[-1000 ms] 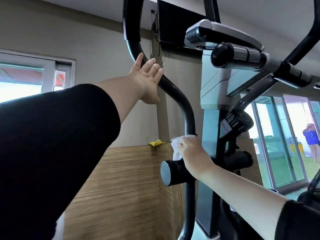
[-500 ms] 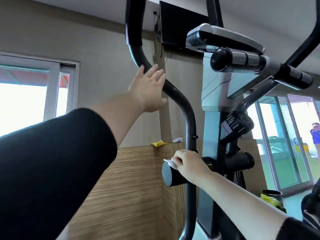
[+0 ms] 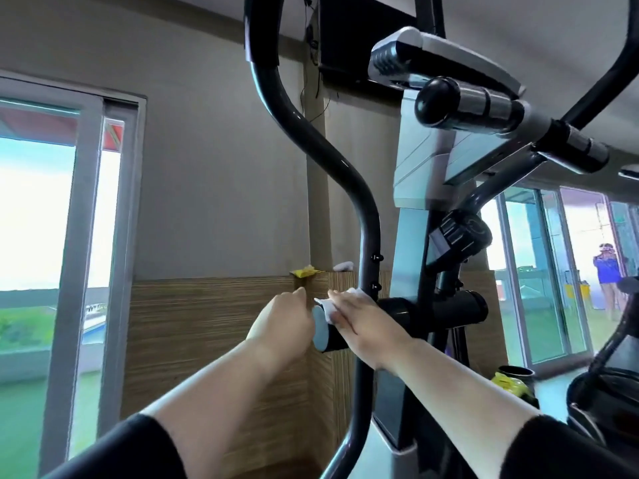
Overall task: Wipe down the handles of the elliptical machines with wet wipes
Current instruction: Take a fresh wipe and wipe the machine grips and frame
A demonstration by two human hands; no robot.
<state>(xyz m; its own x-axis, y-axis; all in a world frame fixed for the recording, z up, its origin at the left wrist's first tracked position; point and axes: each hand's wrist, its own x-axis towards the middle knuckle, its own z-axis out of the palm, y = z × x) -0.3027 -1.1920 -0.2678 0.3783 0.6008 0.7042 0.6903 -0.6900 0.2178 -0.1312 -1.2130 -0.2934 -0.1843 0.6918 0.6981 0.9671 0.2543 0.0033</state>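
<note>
The elliptical's curved black handle bar (image 3: 349,181) rises up the middle of the view. Low on it a short black horizontal cylinder with a grey end cap (image 3: 320,328) sticks out to the left. My right hand (image 3: 366,323) lies over this cylinder and presses a white wet wipe (image 3: 326,305) onto its top. My left hand (image 3: 283,316) is just left of the end cap, fingers curled toward the wipe's edge; whether it touches the wipe I cannot tell. Short grey-and-black grips (image 3: 470,105) jut out below the console at upper right.
A wood-panelled half wall (image 3: 207,323) stands behind the machine, with a yellow packet (image 3: 304,271) and a white wad on its ledge. There is a window at left, glass doors at right with a person (image 3: 607,271) outside, and a dark bin (image 3: 515,378) on the floor.
My left hand has let go of the upper curve of the handle bar and dropped down beside the end cap. My right hand stays on the cylinder with the wipe.
</note>
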